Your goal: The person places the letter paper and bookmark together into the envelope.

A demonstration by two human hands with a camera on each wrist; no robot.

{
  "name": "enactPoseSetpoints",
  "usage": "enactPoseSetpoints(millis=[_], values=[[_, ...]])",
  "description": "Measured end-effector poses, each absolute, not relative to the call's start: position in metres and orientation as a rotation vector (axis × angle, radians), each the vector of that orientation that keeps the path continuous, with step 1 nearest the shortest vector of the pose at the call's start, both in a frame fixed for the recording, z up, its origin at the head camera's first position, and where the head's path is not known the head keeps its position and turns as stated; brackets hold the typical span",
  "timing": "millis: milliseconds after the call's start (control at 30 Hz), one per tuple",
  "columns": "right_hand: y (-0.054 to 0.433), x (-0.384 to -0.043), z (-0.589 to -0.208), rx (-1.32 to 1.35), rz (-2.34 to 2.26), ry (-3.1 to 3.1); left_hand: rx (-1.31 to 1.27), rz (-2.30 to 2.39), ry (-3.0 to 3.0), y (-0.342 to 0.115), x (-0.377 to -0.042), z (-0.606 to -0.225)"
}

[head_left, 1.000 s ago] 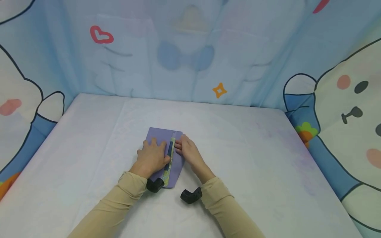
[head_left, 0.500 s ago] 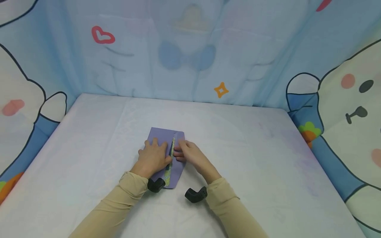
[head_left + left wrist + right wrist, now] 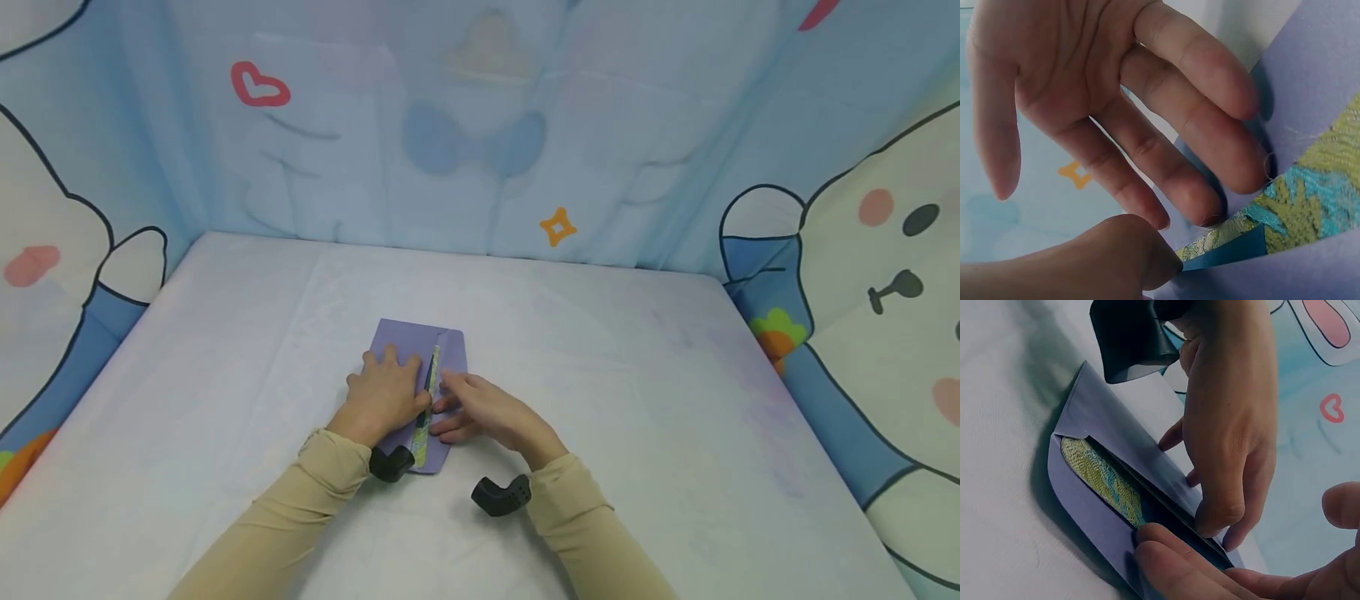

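A purple paper envelope [image 3: 408, 333] lies on the table, its long side opening showing a yellow-green and teal patterned insert [image 3: 1099, 472] with a dark blue area. My left hand [image 3: 382, 397] rests on the envelope with fingers spread, its thumb [image 3: 1147, 247] beside the slit. My right hand [image 3: 491, 412] is at the envelope's right part, its fingers extended and slightly spread, fingertips [image 3: 1160, 547] at the edge of the insert. Seen from the left wrist, the right palm [image 3: 1066, 62] faces the camera, with its thumb away from the paper. Much of the insert is hidden inside.
A white cloth covers the table [image 3: 637, 417]. Behind it hangs a light blue curtain [image 3: 337, 167] with cartoon figures. Black wrist mounts [image 3: 501, 496] stick out near both cuffs, low over the table.
My right hand has slid from the envelope's upper right edge down along its right part, toward me. Less of the dark blue area shows in the opening. The left hand has stayed put.
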State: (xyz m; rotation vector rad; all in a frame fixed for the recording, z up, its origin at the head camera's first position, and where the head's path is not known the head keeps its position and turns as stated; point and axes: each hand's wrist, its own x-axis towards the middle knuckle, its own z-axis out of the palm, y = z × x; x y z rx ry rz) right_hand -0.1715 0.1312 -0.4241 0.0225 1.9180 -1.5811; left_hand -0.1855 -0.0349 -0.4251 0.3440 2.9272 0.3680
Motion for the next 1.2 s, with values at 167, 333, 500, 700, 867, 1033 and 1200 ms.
enactPoseSetpoints(millis=[167,333,500,700,867,1033,1200], values=[[0.129,-0.174,-0.425,0.04,-1.647,1.821,0.336,0.366,2.929,-0.037,-0.186,-0.425],[0.126,-0.177,-0.428,0.048,-1.706,1.75,0.326,0.351,2.924,-0.038,-0.187,-0.426],[0.124,-0.182,-0.432,0.099,-1.785,1.803,0.321,0.35,2.925,-0.037,-0.187,-0.427],[0.123,-0.195,-0.436,0.285,-2.048,1.892,0.334,0.345,2.936,-0.035,-0.186,-0.428],[0.123,-0.199,-0.441,0.294,-2.2,1.746,0.34,0.34,2.944,-0.035,-0.186,-0.428],[0.122,-0.2,-0.447,0.192,-2.311,1.549,0.354,0.328,2.939,-0.034,-0.186,-0.428],[0.121,-0.204,-0.449,0.174,-2.336,1.449,0.364,0.321,2.94,-0.034,-0.186,-0.427]])
